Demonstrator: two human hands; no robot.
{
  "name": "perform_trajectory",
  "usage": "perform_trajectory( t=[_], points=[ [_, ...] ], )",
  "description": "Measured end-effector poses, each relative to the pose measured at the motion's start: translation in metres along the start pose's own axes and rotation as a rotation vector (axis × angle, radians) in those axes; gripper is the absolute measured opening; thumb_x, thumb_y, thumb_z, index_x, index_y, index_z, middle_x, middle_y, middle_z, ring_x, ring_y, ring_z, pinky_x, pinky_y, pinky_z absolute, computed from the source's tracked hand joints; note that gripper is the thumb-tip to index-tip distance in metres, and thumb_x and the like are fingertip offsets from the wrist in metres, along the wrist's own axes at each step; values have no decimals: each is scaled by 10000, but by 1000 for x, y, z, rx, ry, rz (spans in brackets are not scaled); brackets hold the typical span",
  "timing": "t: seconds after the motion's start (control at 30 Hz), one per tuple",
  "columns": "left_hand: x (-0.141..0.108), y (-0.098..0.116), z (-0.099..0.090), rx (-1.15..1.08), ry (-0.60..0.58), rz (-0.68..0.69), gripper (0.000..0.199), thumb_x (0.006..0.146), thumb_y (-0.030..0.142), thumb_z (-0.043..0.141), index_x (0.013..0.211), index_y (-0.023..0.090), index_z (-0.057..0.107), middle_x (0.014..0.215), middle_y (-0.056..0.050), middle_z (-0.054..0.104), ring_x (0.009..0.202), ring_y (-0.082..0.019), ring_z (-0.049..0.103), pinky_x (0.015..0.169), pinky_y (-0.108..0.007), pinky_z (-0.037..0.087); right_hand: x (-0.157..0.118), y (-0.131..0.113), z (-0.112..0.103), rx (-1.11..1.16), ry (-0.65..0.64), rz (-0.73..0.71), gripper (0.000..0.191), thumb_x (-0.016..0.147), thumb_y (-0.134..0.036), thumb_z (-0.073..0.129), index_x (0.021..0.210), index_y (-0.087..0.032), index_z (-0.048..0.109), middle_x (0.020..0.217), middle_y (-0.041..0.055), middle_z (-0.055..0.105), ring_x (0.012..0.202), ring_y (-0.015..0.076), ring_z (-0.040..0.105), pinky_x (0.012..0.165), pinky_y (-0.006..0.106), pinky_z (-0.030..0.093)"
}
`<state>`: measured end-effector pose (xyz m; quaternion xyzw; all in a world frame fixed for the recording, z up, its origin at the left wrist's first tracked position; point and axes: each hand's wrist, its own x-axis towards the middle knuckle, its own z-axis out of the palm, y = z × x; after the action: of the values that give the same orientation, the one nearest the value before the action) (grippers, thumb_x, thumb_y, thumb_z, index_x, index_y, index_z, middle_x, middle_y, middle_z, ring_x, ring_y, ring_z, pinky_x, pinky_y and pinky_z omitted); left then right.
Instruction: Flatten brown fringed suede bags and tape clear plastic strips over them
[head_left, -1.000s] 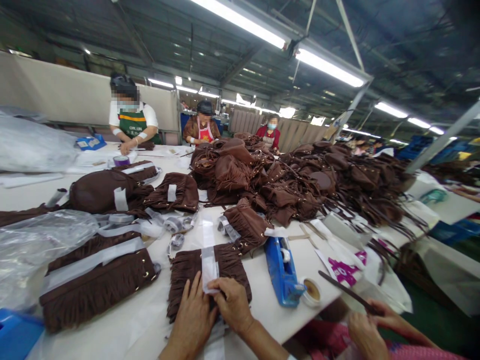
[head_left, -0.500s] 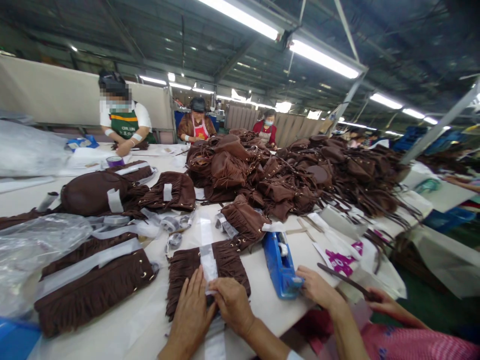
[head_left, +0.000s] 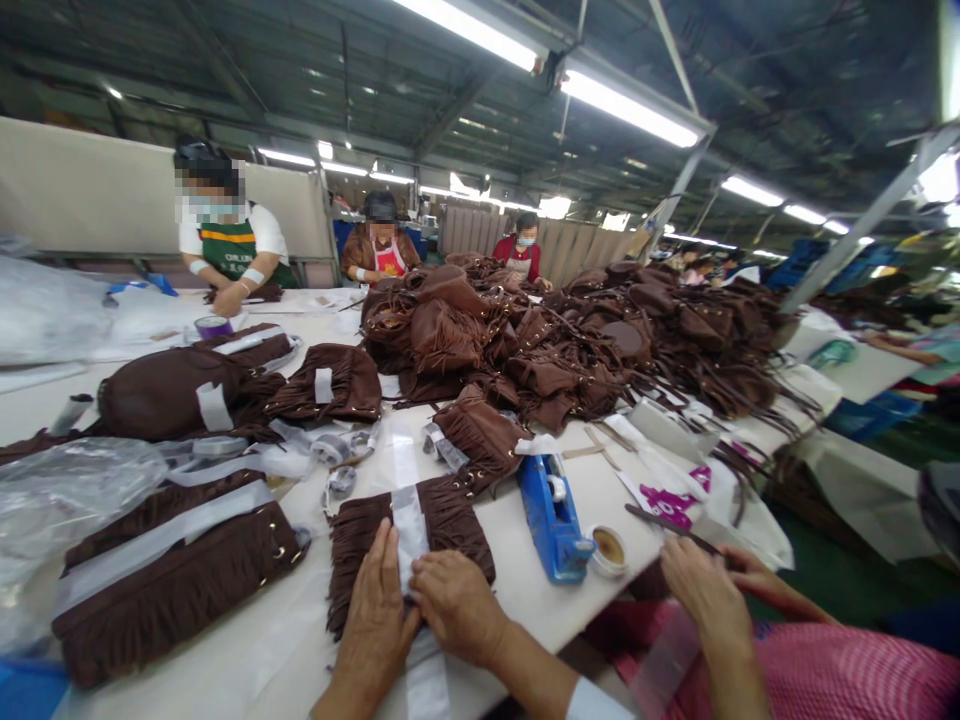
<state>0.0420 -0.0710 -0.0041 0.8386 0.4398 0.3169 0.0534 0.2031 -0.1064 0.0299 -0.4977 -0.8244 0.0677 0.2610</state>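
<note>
A dark brown fringed bag piece [head_left: 457,530] lies flat on the white table, with a pale translucent strip [head_left: 409,515] running across its middle and on toward the table's near edge. My left hand [head_left: 375,610] rests flat on the fringe left of the strip, fingers stretched out and close together. From the right, my right hand [head_left: 457,605] is closed, its bent fingers pinching at the strip beside my left fingers. The strip's part under the hands is hidden.
Right of the bag stands a blue tape dispenser [head_left: 551,520] beside a tape roll [head_left: 609,552]. A co-worker's hands [head_left: 697,585] hold a dark strap. Wrapped brown bags [head_left: 180,570] lie left; a large bag pile [head_left: 540,340] is behind. Three people work across the table.
The co-worker's near hand has left the tape dispenser and moved right to the strap, leaving the tape roll in sight. My hands have barely moved on the bag; the view has shifted slightly.
</note>
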Motion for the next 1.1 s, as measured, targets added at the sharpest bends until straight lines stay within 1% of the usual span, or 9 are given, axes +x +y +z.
perform_trajectory(
  t=[0.1,0.2,0.33,0.47,0.6,0.7,0.77,0.93,1.1],
  points=[
    [-1,-2,2,-2,21,27,742,814,194,530,1487,153,221,1534,-191,335,1428,-305,337,1124,-534,377,-1,-1,0,-19,10,-14,185,941,-219,543,1114,-211,608,1196,73,673,1192,202,565,1053,357,394],
    [-4,-7,6,48,14,50,638,827,234,539,1422,153,325,1459,-180,426,1376,-314,399,1100,-540,396,-2,1,5,-56,27,-23,168,951,-214,539,1102,-206,613,1180,74,682,1166,203,581,1048,366,408],
    [-8,-10,11,128,39,94,630,829,242,536,1419,147,338,1423,-172,475,1353,-317,424,1096,-530,391,-3,3,7,-89,29,-56,159,966,-231,527,1090,-194,620,1174,84,690,1162,210,589,1030,368,433],
    [-10,-6,9,170,40,75,595,862,279,539,1409,131,357,1418,-179,484,1354,-325,423,1108,-529,375,-6,1,3,-99,35,-78,203,975,-218,504,1143,-183,613,1241,99,666,1203,224,572,1040,392,435],
    [-9,-5,5,96,24,59,473,864,255,538,1314,149,441,1386,-178,491,1345,-326,427,1100,-546,389,-10,-2,1,-79,41,-45,240,967,-216,507,1179,-178,612,1266,102,656,1224,229,560,1068,404,416],
    [-11,-10,5,8,16,105,357,843,217,548,1195,170,507,1314,-163,525,1293,-314,473,1084,-547,415,-12,-4,-1,-61,27,-37,306,964,-249,516,1254,-182,587,1301,111,636,1269,229,530,1096,409,391],
    [-12,-15,4,-24,-8,147,312,847,212,551,1156,178,528,1274,-147,554,1255,-299,503,1075,-533,435,-14,-4,-2,-60,11,-48,367,975,-279,501,1325,-177,545,1336,118,614,1298,228,506,1112,414,376],
    [-10,-20,-7,-101,-90,204,285,891,252,536,1172,204,534,1227,-98,605,1257,-260,515,1094,-500,440,-18,-3,-7,-56,-36,-75,440,994,-304,458,1402,-144,481,1404,148,556,1352,238,455,1140,430,339],
    [-5,-16,-21,-176,-145,164,268,925,279,502,1183,210,518,1269,-110,582,1252,-239,527,1079,-489,457,-15,-4,-19,5,-75,-48,400,975,-255,469,1363,-173,518,1398,121,569,1345,209,469,1133,385,351]
  ],
)
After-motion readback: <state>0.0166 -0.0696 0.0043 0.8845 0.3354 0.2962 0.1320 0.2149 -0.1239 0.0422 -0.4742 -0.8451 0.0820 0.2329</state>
